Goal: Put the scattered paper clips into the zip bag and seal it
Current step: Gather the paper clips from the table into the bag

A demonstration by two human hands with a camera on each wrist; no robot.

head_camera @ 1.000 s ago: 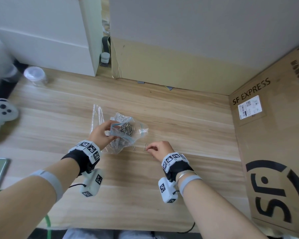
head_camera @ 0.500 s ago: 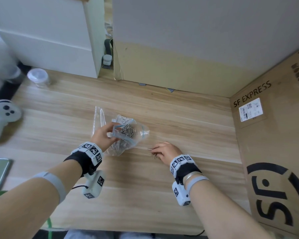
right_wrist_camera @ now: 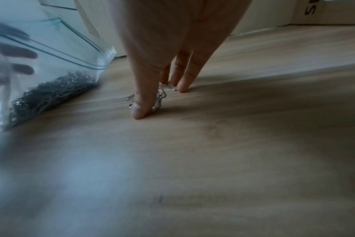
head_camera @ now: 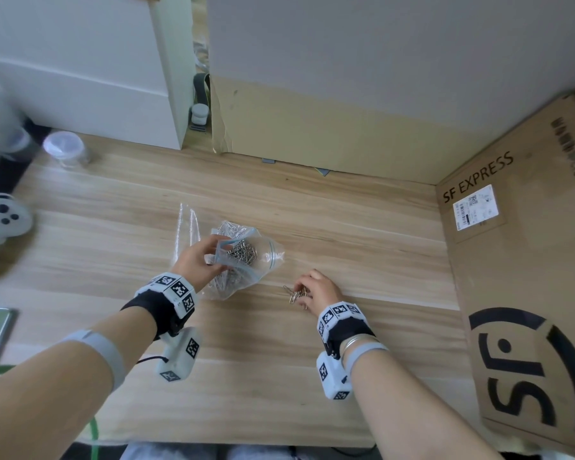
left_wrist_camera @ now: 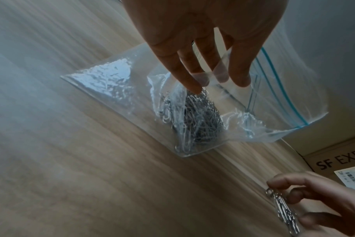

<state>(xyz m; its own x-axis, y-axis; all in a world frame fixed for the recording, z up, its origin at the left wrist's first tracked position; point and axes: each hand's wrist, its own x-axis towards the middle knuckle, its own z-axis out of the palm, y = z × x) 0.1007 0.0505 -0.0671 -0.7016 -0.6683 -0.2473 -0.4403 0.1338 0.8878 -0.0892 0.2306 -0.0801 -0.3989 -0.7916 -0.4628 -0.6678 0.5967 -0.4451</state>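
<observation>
Hands: left (head_camera: 198,260) holds bag (left_wrist_camera: 274,96); right (head_camera: 316,288) seemingly pinches clips (left_wrist_camera: 284,213).

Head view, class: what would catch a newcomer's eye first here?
The clear zip bag, mid-table and heavy with silver paper clips, held open by the left hand. Just right of it, the right hand pinches a small bunch of clips on the wooden table. A big cardboard box printed SF EXPRESS fills the right side.

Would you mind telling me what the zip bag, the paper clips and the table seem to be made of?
Zip bag: thin clear plastic, glossy and crinkled, with a blue zip strip. Paper clips: thin silvery bent wire, apparently bare metal, judging by its glints. Table: light wood grain with a matte look; solid wood or laminate, I cannot tell.
</observation>
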